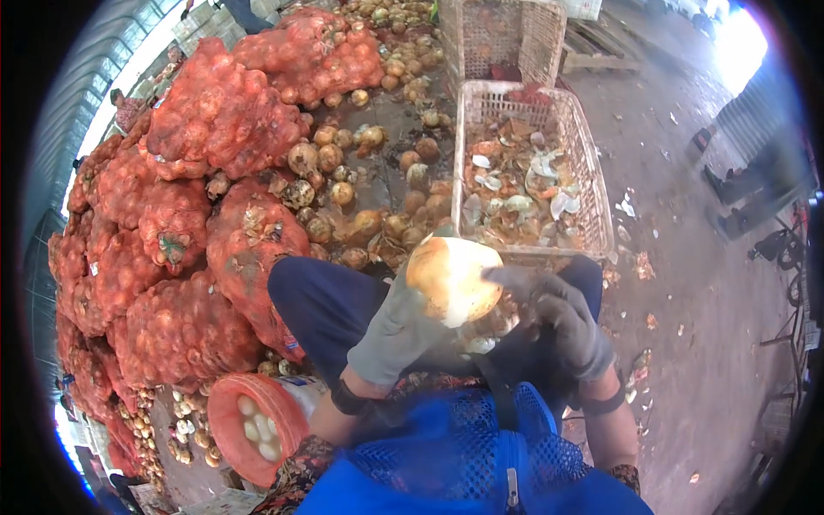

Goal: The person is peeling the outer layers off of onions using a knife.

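Note:
In front of my lap, my left hand [401,330] in a grey glove is closed round a large onion [455,279]. Most of the onion's face is pale and brightly lit, with some yellow-brown skin at its edges. My right hand [558,318], also gloved in grey, is curled at the onion's right side, with dark fingertips against it. Whatever those fingers may hold is too blurred to make out. Below the onion, between my legs, is a pale, brownish clump of skins or onions [487,330], partly hidden.
A plastic crate [594,184] of onion skins stands before me, with another crate [542,39] behind it. Red mesh sacks [215,112] of onions are piled left. Loose onions [342,193] lie between. An orange-rimmed bucket [225,421] by my left side holds peeled onions. A person's legs [747,184] show right.

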Demonstrator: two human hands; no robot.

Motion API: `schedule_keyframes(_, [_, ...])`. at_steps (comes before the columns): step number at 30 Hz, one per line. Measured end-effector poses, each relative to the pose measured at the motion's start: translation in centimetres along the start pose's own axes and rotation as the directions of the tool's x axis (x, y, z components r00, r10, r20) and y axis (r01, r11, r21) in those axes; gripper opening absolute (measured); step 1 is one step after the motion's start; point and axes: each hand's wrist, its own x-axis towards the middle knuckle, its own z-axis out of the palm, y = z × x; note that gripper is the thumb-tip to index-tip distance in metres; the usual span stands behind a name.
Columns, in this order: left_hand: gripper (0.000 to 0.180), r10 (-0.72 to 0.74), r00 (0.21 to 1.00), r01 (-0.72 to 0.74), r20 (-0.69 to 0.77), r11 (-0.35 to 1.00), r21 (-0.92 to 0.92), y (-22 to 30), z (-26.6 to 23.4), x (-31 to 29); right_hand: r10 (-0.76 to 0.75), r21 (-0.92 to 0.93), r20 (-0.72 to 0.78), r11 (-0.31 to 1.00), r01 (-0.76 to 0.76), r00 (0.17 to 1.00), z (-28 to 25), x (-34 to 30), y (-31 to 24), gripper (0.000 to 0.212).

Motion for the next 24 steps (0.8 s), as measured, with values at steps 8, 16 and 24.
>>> schedule_keyframes(8, [0.079, -0.095, 0.995, 0.096, -0.009, 0.994, 0.048, -1.3, 0.1, -0.6, -0.218, -0.398, -0.097, 0.903, 0.163, 0.971, 0.6, 1.5, -2.4, 0.052])
schedule_keyframes(16, [0.078, -0.182, 0.980, 0.187, -0.080, 0.980, 0.063, -2.0, 0.6, -1.4, -0.266, -0.383, -0.069, 0.897, 0.221, 0.961, 1.1, 1.5, -1.3, 0.049])
schedule_keyframes(24, [0.071, -0.186, 0.980, 0.182, -0.075, 0.982, -0.058, -2.3, 1.2, -0.9, -0.097, -0.526, -0.065, 0.849, 0.049, 0.993, -0.1, 1.2, -1.1, 0.043])
